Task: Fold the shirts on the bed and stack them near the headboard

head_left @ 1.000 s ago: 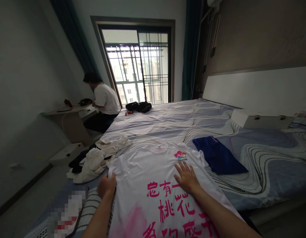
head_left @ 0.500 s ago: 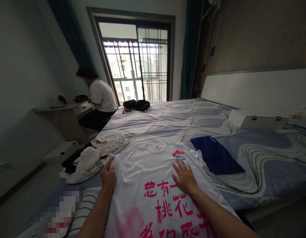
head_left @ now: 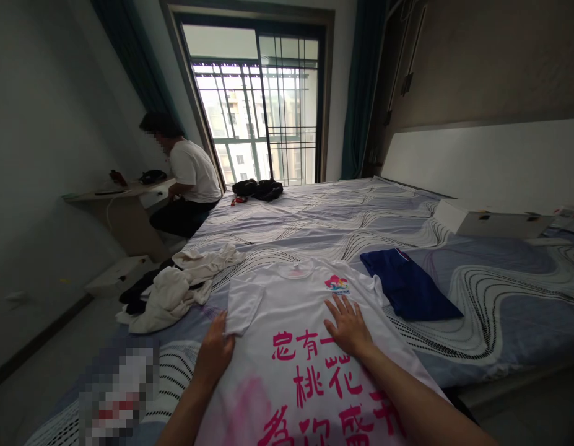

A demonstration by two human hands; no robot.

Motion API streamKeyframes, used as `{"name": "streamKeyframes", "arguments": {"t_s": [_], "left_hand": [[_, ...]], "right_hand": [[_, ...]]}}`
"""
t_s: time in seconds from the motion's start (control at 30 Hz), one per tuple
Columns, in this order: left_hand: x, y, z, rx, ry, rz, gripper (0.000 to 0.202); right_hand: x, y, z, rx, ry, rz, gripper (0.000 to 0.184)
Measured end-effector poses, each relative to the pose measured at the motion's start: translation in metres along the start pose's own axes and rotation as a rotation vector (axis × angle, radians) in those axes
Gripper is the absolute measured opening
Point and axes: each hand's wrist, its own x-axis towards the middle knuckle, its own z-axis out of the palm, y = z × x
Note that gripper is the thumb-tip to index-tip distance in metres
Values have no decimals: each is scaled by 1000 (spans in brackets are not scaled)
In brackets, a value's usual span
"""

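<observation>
A white T-shirt [head_left: 287, 303] with pink characters and a small pink logo lies spread face up on the bed [head_left: 324, 223]. My right hand [head_left: 348, 325] lies flat on its chest, fingers spread, just below the logo. My left hand [head_left: 216, 348] rests at the shirt's left edge, below the left sleeve, which lies flat and pointing outward; its fingers are stretched along the cloth and hold nothing that I can see.
A folded dark blue garment [head_left: 410, 286] lies right of the shirt. Crumpled cream and dark clothes [head_left: 175, 291] sit at the bed's left edge. Black items [head_left: 259, 189] lie at the far end. A person [head_left: 187, 186] sits at a desk [head_left: 114, 195]. A white box [head_left: 491, 220] rests near the headboard.
My left hand let go of the bunched left edge of the shirt and slid down; the left sleeve now lies spread out flat. My right hand stayed in place.
</observation>
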Motion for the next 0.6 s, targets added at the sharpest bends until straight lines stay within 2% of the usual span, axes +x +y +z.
{"name": "streamKeyframes", "arguments": {"t_s": [0.1,0.23,0.3,0.37,0.43,0.5,0.6], "left_hand": [[1,-4,-6,45,42,-119,38],[-6,-1,-11,120,179,-194,39],[-11,-1,-13,192,249,-123,47],[-14,-2,-15,288,263,-2,55],[-13,-6,-16,356,203,133,56],[-8,-8,-15,348,112,226,48],[3,-6,-14,245,68,225,40]], "right_hand": [[0,0,2,-3,27,2,63],[1,2,7,-13,42,-2,63],[2,2,8,-22,50,-2,63],[3,3,9,-27,59,-3,63],[3,3,9,-22,66,-4,63],[3,3,9,-11,72,-5,63],[2,3,9,0,80,-7,63]]}}
